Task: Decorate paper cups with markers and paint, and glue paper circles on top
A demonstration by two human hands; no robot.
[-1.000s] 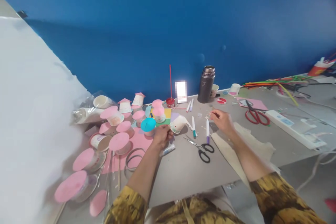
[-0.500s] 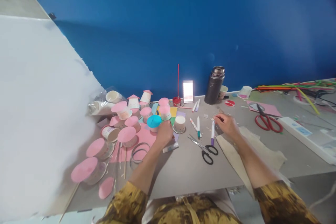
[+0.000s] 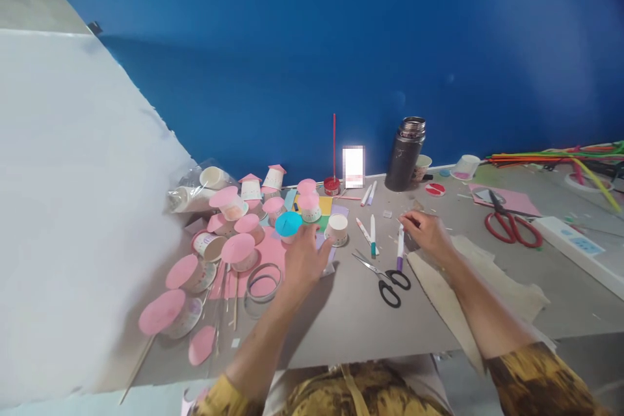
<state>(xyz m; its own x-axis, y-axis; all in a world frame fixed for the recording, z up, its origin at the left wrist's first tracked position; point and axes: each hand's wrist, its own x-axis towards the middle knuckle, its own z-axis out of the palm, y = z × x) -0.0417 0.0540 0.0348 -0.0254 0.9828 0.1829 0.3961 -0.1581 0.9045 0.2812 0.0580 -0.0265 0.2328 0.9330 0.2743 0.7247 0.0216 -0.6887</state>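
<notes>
My left hand [image 3: 305, 260] lies low over the table with its fingers stretched out, covering a small glue stick whose end shows by a lilac paper [image 3: 330, 253]. It holds nothing I can see. Just beyond its fingertips a white paper cup [image 3: 337, 229] stands upside down, and a blue-topped cup [image 3: 288, 223] sits to the left. My right hand [image 3: 424, 231] rests on the table with its fingers curled in a pinch beside the top of a purple marker [image 3: 400, 248]. What it pinches is too small to make out.
Black scissors [image 3: 385, 279] and a green marker [image 3: 373, 237] lie between my hands. Several pink-topped cups [image 3: 238, 250] and a tape ring [image 3: 263, 283] crowd the left. A dark flask [image 3: 404, 155], red paint pot [image 3: 331, 185], red scissors [image 3: 509, 227], power strip [image 3: 580, 247] and cream cloth [image 3: 482, 286] stand further off.
My left hand has let go of the white cup, which now stands upside down, and has drawn back onto the table over the glue stick. My right hand has barely moved.
</notes>
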